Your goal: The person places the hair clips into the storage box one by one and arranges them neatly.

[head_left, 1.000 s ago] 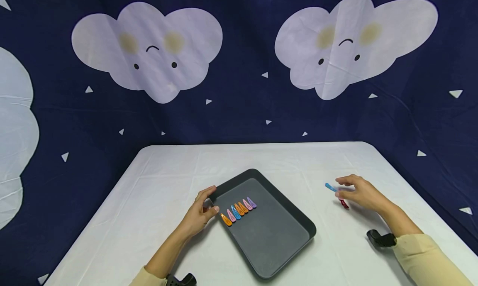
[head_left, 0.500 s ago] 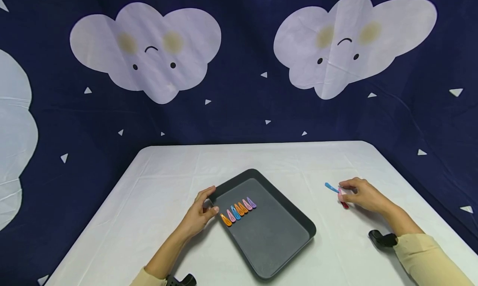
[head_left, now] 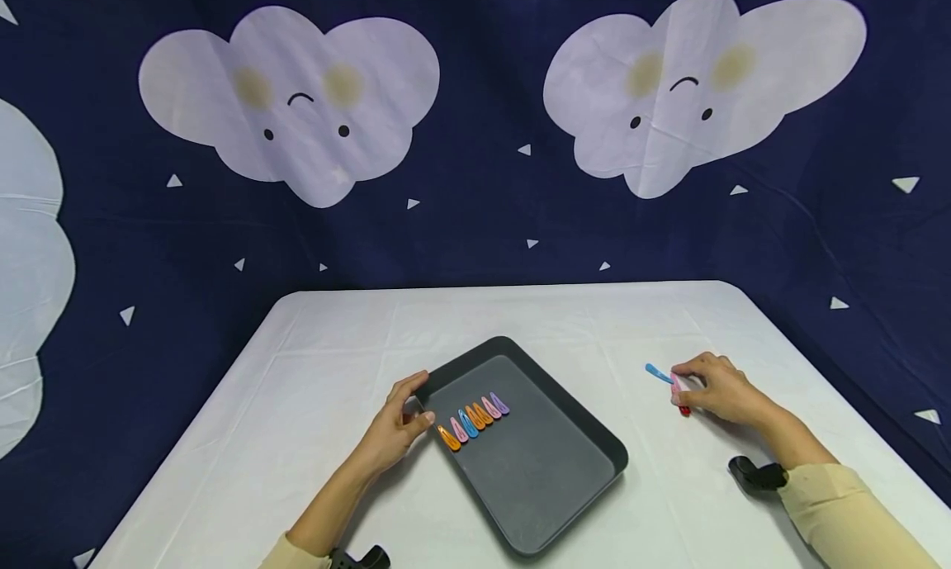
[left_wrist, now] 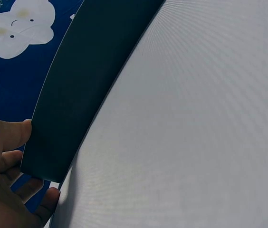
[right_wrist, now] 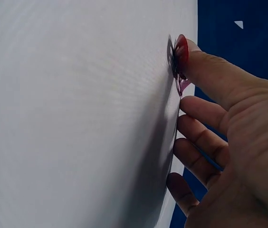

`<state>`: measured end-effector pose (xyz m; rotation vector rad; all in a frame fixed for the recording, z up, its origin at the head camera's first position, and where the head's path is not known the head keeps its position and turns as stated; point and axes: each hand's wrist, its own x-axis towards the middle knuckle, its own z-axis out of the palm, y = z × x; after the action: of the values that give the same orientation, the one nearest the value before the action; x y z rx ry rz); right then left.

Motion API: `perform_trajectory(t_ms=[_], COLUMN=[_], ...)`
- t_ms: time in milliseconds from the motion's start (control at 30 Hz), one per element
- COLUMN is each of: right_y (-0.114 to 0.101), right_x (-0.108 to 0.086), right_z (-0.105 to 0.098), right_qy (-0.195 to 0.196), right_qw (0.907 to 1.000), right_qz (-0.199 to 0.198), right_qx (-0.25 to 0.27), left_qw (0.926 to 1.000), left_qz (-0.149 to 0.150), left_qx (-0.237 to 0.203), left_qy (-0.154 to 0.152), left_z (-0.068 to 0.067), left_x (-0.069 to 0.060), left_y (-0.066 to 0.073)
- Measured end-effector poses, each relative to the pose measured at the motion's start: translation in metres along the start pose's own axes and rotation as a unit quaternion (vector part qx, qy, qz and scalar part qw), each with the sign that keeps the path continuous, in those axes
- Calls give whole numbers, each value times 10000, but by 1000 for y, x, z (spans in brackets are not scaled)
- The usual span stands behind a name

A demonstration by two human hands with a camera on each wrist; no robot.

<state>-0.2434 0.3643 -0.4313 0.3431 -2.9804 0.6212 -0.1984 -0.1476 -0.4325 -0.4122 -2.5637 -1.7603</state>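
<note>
A dark grey baking tray (head_left: 550, 466) lies at an angle on the table. My left hand (head_left: 390, 429) holds its left corner, thumb at the rim and fingers round the outside. In the left wrist view the tray's side wall (left_wrist: 77, 90) shows beside the thumb. Snap hair clips line up inside the tray, from an orange clip (head_left: 449, 438) to a purple clip (head_left: 500, 403). On the right, my right hand (head_left: 719, 390) pinches a pink hair clip (head_left: 675, 387) between thumb and index finger. A blue clip (head_left: 657, 372) and a red clip (right_wrist: 182, 52) lie close against it.
A white cloth covers the table (head_left: 349, 329). Behind it hangs a dark blue curtain (head_left: 475, 239) with clouds and triangles. A black wrist camera mount (head_left: 756, 475) juts from the right wrist, and another black mount (head_left: 364, 557) from the left.
My right hand has come down onto the small group of clips, and its thumb and index finger have closed on the pink one. The left hand and the tray have stayed put.
</note>
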Motion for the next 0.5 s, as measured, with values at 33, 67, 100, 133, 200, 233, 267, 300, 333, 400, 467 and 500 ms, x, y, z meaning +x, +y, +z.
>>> perform_trajectory(t_ms=[33,67,100,133,200,233,267,300,333,400,467,500], right_y=[0,0,0,0,0,1,1,2,2,3,4,3], right_x=[0,0,0,0,-1,-1,-2,-2,-3,-2,-1,0], right_z=[0,0,0,0,-1,-1,-2,-2,-2,-2,-2,-2], right_qy=[1,-3,-7,-20,-31,-24,-14,-15,-15,16,-2,-14], right_qw=[10000,10000,10000,10000,9998,9996,9994,9991,9988,9988,9990,9992], right_qz=[5,2,-1,-8,-25,-40,-60,-78,-91,-108,-101,-90], right_qx=[-7,-10,-6,32,192,264,336,409,479,488,430,399], left_qw=[10000,10000,10000,10000,10000,10000,10000,10000,10000,10000,10000,10000], left_qz=[8,2,6,1,1,-1,-8,14,1,-9,-30,-19], left_qx=[-1,0,4,7,15,14,13,12,9,5,-7,-17], left_qy=[-2,-5,-9,-10,-8,-11,-14,-16,-16,-11,-5,-5], left_z=[0,0,0,0,0,0,1,1,1,1,1,1], left_x=[0,0,0,0,1,1,1,1,1,1,0,0], left_y=[0,0,0,0,0,0,0,0,0,0,0,0])
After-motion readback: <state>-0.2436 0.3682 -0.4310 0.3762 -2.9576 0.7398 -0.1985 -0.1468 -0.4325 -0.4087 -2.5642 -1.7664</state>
